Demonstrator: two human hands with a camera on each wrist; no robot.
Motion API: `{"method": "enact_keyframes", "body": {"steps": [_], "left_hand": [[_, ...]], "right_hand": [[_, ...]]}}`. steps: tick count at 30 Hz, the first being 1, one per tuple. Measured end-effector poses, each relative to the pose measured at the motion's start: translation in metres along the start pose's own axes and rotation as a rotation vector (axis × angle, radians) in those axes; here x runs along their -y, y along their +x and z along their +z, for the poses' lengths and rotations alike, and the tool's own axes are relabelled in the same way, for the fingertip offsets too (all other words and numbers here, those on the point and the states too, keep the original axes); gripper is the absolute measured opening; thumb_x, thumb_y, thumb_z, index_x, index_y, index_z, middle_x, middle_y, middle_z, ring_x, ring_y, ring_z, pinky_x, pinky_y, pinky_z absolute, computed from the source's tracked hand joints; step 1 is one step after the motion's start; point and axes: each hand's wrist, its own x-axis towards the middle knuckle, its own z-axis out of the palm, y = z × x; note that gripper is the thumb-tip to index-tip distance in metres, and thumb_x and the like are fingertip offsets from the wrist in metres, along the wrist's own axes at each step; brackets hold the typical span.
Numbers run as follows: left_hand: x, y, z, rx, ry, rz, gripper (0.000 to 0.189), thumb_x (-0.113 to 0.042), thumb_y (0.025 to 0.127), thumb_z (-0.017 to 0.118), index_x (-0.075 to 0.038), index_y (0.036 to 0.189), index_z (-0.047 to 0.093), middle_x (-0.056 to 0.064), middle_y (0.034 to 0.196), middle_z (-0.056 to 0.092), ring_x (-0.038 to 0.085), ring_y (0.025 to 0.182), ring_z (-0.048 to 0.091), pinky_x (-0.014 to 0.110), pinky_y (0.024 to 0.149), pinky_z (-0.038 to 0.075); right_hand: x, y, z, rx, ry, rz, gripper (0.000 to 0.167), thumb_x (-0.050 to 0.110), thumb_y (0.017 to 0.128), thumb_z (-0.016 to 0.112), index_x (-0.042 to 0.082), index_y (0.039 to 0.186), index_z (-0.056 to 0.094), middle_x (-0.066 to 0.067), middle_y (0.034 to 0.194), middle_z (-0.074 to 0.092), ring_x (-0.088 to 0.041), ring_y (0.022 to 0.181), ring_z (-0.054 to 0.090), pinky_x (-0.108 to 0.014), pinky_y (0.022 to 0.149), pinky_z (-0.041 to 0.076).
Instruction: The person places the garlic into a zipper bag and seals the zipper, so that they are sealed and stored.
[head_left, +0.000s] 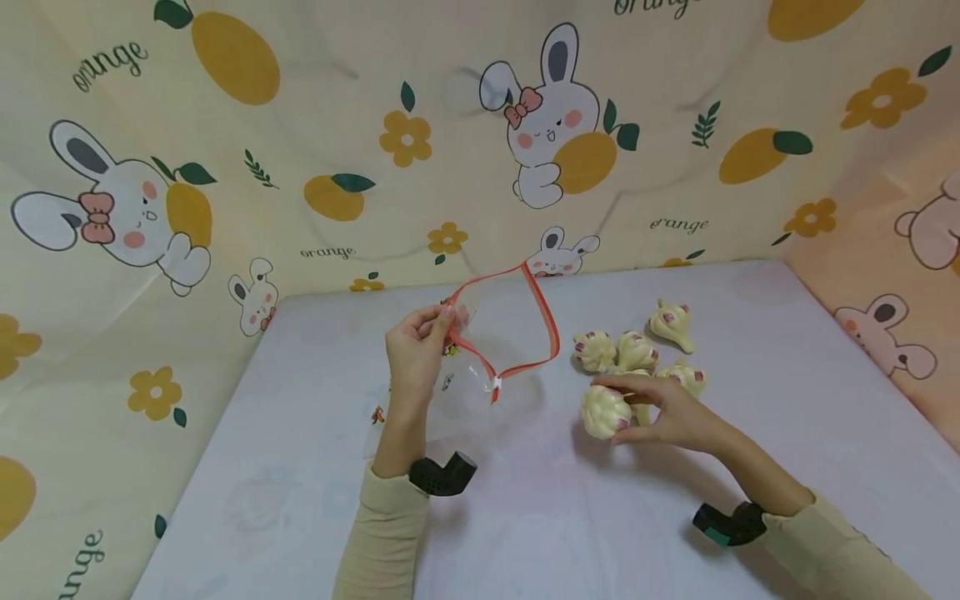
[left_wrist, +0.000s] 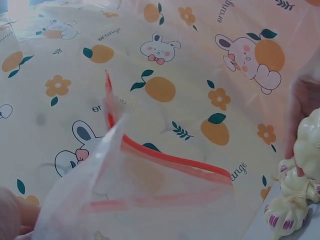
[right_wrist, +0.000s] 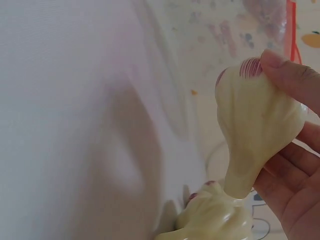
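A clear zip bag [head_left: 504, 367] with a red-orange zip rim stands with its mouth spread wide. My left hand [head_left: 417, 350] pinches one side of that rim between thumb and fingers. In the left wrist view the bag [left_wrist: 165, 185] fills the lower middle. My right hand [head_left: 671, 410] grips a garlic bulb [head_left: 604, 412], cream with purple streaks, above the table to the right of the bag. The right wrist view shows this garlic bulb [right_wrist: 260, 115] with its stem pointing down, thumb on one side and fingers on the other.
Several more garlic bulbs [head_left: 636, 350] lie in a group behind my right hand, one bulb [head_left: 670, 323] a little farther back. The pale table [head_left: 300, 517] meets a patterned cloth backdrop [head_left: 420, 67] at the rear and sides.
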Motion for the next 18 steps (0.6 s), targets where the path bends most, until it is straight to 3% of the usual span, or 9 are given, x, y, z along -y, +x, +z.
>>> {"method": "enact_keyframes", "body": {"steps": [4,9,18], "left_hand": [[0.000,0.000,0.001,0.002,0.003,-0.011,0.022,-0.013,0.092,0.065,0.004,0.105,0.068,0.018,0.099,0.075,0.007,0.083,0.074,0.016,0.072,0.059],[0.000,-0.001,0.001,-0.001,0.005,-0.014,0.022,-0.013,0.091,0.065,0.004,0.104,0.069,0.008,0.091,0.078,0.016,0.088,0.075,0.017,0.073,0.060],[0.003,-0.001,0.002,0.009,-0.010,0.023,0.025,-0.012,0.092,0.064,0.009,0.105,0.066,0.026,0.100,0.072,-0.005,0.073,0.070,0.013,0.070,0.058]], "right_hand": [[0.003,0.003,-0.002,-0.020,-0.006,0.008,0.068,0.009,0.068,0.085,-0.002,0.128,0.057,0.022,0.128,0.058,0.018,0.111,0.051,-0.007,0.090,0.050],[0.008,0.008,-0.004,-0.046,-0.014,0.005,0.066,0.007,0.067,0.086,-0.005,0.126,0.058,0.026,0.123,0.057,0.018,0.108,0.052,-0.006,0.089,0.050],[0.011,0.014,-0.009,-0.076,0.005,-0.023,0.067,0.002,0.066,0.085,-0.006,0.126,0.058,0.033,0.124,0.053,0.016,0.104,0.054,-0.005,0.087,0.050]]}}
